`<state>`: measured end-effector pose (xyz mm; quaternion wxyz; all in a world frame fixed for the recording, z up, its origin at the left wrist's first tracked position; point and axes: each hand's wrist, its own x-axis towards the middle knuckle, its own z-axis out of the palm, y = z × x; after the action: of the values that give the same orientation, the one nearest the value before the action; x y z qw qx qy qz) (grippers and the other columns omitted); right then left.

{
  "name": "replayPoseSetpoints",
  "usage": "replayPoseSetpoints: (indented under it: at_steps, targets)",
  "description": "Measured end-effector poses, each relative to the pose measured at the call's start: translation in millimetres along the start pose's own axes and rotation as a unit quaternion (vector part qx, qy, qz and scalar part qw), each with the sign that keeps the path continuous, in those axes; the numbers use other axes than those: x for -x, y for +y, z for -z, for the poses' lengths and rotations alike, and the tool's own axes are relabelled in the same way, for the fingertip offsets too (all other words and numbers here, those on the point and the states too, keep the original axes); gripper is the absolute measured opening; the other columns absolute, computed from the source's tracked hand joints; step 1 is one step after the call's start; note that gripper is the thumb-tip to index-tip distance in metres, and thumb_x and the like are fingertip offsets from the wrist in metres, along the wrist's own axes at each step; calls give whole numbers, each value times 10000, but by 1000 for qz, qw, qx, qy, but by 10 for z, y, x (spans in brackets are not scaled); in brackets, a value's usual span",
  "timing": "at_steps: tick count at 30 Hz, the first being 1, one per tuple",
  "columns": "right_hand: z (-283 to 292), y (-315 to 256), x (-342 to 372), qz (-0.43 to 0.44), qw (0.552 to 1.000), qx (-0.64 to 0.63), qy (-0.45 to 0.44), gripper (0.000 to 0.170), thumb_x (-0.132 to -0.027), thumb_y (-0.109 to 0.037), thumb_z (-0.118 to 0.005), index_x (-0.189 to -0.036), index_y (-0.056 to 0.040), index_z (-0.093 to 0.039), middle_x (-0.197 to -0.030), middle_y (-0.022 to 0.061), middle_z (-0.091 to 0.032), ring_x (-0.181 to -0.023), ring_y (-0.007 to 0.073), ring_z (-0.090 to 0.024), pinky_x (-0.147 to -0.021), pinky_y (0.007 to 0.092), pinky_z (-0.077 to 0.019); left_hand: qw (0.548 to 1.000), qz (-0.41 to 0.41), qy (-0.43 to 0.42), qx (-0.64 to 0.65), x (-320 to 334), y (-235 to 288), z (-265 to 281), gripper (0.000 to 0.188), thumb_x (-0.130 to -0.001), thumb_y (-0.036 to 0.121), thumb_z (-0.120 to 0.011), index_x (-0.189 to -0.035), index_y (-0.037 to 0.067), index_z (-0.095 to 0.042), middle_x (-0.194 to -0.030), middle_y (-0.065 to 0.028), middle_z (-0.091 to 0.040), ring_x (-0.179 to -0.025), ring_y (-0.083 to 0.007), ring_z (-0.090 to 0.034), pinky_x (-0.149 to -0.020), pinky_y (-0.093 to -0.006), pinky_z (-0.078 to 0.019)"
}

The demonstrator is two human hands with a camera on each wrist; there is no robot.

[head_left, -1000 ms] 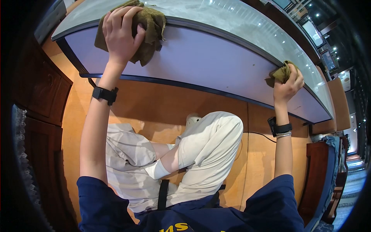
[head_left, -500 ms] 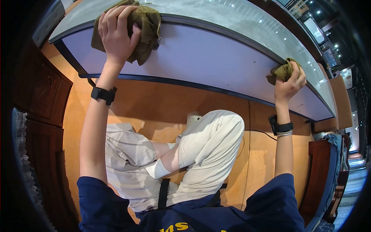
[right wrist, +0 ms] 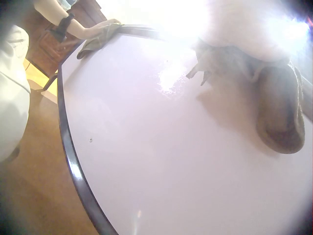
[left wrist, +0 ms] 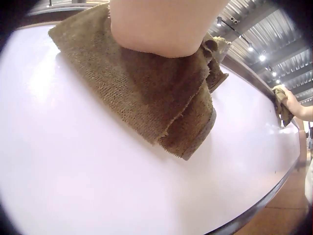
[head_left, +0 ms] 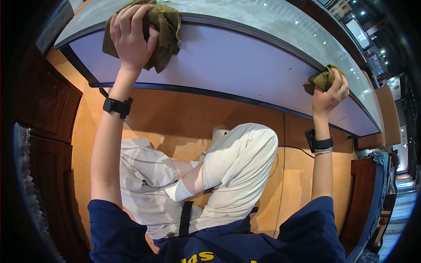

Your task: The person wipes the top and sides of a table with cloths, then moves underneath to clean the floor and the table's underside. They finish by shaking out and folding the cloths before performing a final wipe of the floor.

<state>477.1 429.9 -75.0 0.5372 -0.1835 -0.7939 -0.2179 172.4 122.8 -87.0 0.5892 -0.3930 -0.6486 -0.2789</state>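
In the head view, my left hand holds an olive-brown cloth at the table's upper edge, fingers over the rim and thumb on the front side. Folds of this cloth hang against the pale side panel in the left wrist view. Further right along the same edge, my right hand grips a second, bunched olive cloth. A rounded fold of that cloth droops over the panel in the right wrist view; glare washes out part of the hand there.
The table's glossy marbled top lies beyond the edge, and a dark rail runs along the panel's bottom. Small dark specks dot the panel. Wooden cabinets flank the left; a cable crosses the floor beside the crossed legs.
The head view has shifted slightly, so the table sits a little differently in it. Both hands keep nearly the same places on the edge, each with its cloth.
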Motion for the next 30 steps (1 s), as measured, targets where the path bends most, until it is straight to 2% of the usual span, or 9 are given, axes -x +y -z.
replayPoseSetpoints:
  at_steps: [16,30]
  targets:
    - [-11,-3,15,-7,1000,3,4,447,-645,-190,-674,-1070,-153,-539,-1066,79,-458,-1048,279,-422,-904,397,-317,1000,7,4,-1,21,35,6,409,-732,144,-537,-1140,131,-510,-1139,-36,-499,-1133,-220,-428,-1017,-396,-239]
    - [-15,-6,14,-1,1000,-3,11,443,-654,-192,-667,-1076,-148,-539,-1065,83,-460,-1054,285,-423,-907,401,-312,1000,-1,18,5,24,33,-14,409,-741,167,-524,-1148,134,-506,-1151,-41,-492,-1147,-220,-419,-1017,-401,-239]
